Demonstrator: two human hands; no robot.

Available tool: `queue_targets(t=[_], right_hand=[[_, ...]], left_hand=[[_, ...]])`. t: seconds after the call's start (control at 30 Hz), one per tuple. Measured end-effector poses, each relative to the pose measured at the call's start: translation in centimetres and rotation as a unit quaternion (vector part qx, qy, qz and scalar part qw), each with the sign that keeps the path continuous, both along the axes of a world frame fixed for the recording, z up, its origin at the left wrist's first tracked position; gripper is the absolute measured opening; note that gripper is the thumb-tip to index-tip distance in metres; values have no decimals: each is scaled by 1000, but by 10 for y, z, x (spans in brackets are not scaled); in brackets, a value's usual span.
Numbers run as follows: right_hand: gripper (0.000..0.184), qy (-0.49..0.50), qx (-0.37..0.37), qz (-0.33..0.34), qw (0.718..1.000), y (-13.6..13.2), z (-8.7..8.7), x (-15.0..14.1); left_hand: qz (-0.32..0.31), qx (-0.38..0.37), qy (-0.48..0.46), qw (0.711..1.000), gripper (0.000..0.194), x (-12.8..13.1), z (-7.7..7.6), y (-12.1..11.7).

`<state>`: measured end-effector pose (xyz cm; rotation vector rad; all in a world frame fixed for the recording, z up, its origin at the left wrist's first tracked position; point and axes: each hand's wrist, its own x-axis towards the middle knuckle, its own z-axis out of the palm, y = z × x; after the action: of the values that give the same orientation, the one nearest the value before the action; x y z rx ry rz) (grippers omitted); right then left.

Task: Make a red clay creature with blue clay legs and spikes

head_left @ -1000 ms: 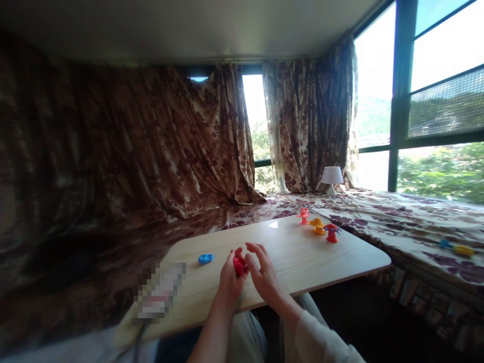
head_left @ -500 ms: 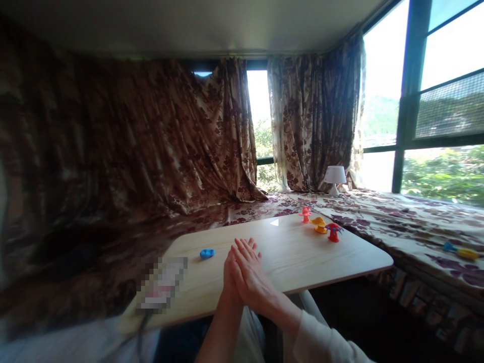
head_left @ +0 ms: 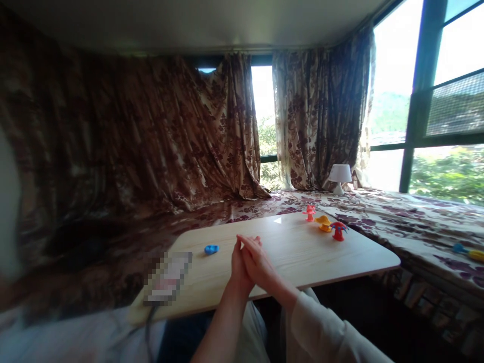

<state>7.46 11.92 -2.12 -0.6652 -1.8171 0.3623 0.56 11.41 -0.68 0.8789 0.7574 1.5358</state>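
Note:
My left hand (head_left: 239, 267) and my right hand (head_left: 261, 263) are pressed palm to palm above the near edge of the pale wooden table (head_left: 287, 242). The right hand lies across the left, its fingers mostly straight and close together. Whatever may be between the palms is hidden. A small blue lump (head_left: 211, 249), like modelling clay, lies on the table to the left of my hands.
On the table's far right stand a pink figure (head_left: 310, 213), a yellow one (head_left: 324, 223) and a red-and-blue one (head_left: 339, 231). A blurred-out flat object (head_left: 168, 280) with a cable lies at left. A white lamp (head_left: 340, 174) stands behind.
My hands stay pressed together, but their palms have shifted against each other and the fingertips sit differently. The whole view has turned slightly left. The objects on the table keep their places.

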Motion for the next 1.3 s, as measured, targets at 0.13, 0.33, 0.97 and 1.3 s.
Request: queue_targets(t=[0.13,0.33,0.97,1.3], right_hand=[[49,-37,-88,-58,994,54,-15,48],[44,-244,-74,-64,965,48,-42,129],[45,-345,-139,-152,916,19,-22,120],[39,-361,-184,-214,889,47,-11,95]], left_hand=[[73,2,172,982,61,-21,-8,-18],[32,47,759,648,100,-52,-37,-63],[85,43,811,577,82,-44,-54,-51],[78,26,831,550,81,-38,-42,-54]])
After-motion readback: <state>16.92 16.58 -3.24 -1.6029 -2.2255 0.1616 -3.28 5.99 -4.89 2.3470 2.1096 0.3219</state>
